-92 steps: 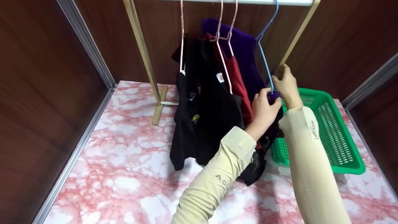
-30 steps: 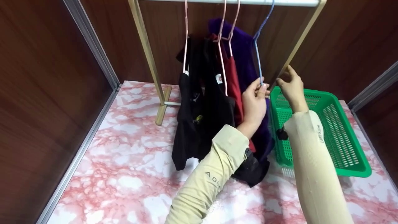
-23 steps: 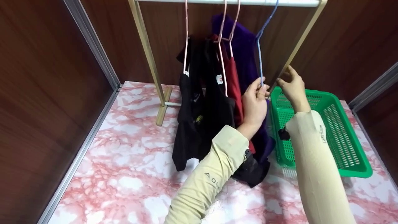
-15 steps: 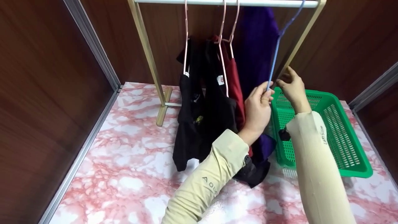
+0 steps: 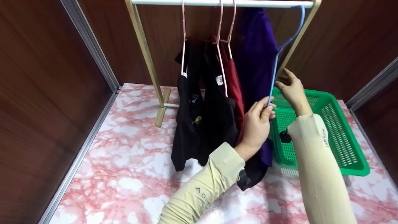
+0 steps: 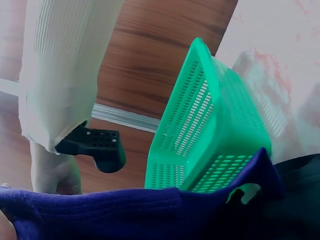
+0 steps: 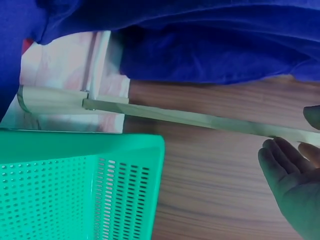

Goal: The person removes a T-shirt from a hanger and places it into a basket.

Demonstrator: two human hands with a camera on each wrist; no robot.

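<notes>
In the head view my left hand (image 5: 256,124) pinches the near end of a blue hanger (image 5: 274,74). A purple garment (image 5: 259,49) hangs from this hanger, its lower part partly behind the hand. The hanger's hook meets the white bar (image 5: 264,3) of a clothes rack near the right end; I cannot tell how firmly it sits there. My right hand (image 5: 293,90) holds the rack's right wooden post (image 5: 300,40). In the right wrist view, thumb and fingers (image 7: 280,160) lie on either side of that post. Purple cloth (image 6: 125,210) crosses the left wrist view.
Several pink hangers carry black garments (image 5: 217,118) and a red garment (image 5: 234,84) left of the purple one. A green perforated basket (image 5: 351,140) stands on the right, under my right forearm. Brown panels with metal edges enclose the pink-and-white marbled surface (image 5: 118,180).
The blue hanger and purple garment have shifted right along the bar. My left hand has gone from the garment's edge to the hanger's end and moved lower. The right hand stays at the post.
</notes>
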